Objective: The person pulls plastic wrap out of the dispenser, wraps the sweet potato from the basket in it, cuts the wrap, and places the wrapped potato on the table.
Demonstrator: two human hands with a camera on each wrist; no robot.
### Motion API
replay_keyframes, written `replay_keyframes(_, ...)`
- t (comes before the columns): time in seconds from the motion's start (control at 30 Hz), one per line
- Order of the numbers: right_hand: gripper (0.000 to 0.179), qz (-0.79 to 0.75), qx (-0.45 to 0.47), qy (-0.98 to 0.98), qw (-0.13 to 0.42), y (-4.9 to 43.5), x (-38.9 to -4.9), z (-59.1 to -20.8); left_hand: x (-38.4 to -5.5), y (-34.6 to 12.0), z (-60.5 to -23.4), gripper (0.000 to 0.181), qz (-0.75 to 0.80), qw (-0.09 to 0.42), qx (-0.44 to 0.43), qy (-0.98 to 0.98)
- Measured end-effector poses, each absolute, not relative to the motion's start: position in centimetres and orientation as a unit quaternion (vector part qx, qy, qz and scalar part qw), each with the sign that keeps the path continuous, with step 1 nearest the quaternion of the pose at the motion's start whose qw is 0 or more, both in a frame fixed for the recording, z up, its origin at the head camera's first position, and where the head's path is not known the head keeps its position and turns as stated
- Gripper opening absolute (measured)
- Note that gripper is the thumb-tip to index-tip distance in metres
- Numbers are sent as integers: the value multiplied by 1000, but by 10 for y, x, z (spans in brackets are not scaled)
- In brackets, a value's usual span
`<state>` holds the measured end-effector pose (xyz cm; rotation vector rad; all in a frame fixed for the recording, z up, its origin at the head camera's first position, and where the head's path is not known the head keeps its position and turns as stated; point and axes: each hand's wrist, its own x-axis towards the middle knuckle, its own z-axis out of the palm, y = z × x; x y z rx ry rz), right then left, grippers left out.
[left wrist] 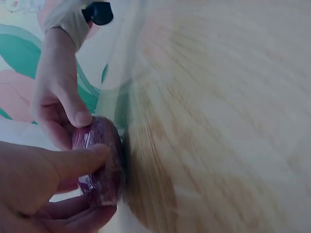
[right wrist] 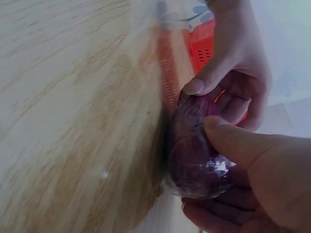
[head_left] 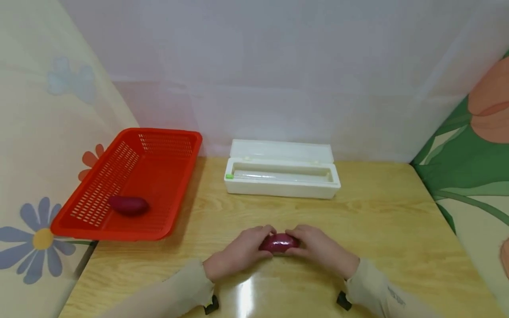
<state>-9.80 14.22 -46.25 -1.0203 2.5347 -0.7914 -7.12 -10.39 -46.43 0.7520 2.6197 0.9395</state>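
A purple-red sweet potato (head_left: 279, 242) wrapped in shiny cling film lies low over the table between both hands. My left hand (head_left: 243, 248) grips its left end, thumb on the near side and fingers on the far side. On the opposite end, my right hand (head_left: 323, 248) holds it the same way. In the left wrist view the film on the sweet potato (left wrist: 97, 131) is wrinkled and clings closely. The right wrist view shows loose film bunched at one end of the sweet potato (right wrist: 192, 160). Curled fingers hide part of both ends.
A red plastic basket (head_left: 175, 212) stands at the left, with another purple-red sweet potato (head_left: 128, 205) in it. Behind the hands, a white cling film box (head_left: 282, 190) has its lid raised and a film roll (head_left: 278, 176) inside. A pale cloth wall (head_left: 278, 88) borders the wooden table (head_left: 381, 212).
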Motion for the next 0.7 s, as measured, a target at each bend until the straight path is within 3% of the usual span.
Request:
replay_keyframes(0.2, 53, -274, -371, 877, 136, 144, -90, -465, -67, -103, -465, 42, 355, 143, 220, 897)
replay_keyframes(0.5, 51, -305, -354, 867, 171, 142, -89, -470, -68, -112, -469, 43, 418, 197, 191, 866)
replay_keyframes(0.7, 51, -309, -356, 871, 141, 152, -92, -472, -75, -112, -463, 50, 451, 197, 186, 850)
